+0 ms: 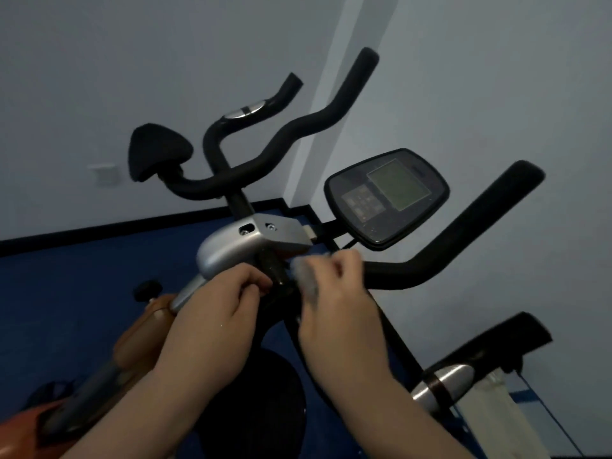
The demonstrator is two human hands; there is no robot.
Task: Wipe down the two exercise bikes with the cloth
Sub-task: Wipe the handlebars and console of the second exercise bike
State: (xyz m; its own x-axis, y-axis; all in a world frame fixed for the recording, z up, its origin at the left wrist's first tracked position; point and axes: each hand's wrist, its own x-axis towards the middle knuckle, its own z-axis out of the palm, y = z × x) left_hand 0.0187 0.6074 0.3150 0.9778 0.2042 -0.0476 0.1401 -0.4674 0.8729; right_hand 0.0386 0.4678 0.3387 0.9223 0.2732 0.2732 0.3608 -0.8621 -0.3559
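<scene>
While the left hand [228,303] curls shut around the silver post [188,293], the right hand [334,293] bunches the grey cloth [306,276] against the bike's black stem [275,270] under the console [385,197]; wiping seems midway, and next likely comes working along the handlebar [447,256].

Nothing can be read: the console [386,197] screen and its buttons are too blurred.

Blue floor [66,293] runs under everything, meeting the pale wall along a dark skirting strip [116,226] beyond the hands. The orange-framed exercise bike [139,342] stands on it, below and left of the grip.
</scene>
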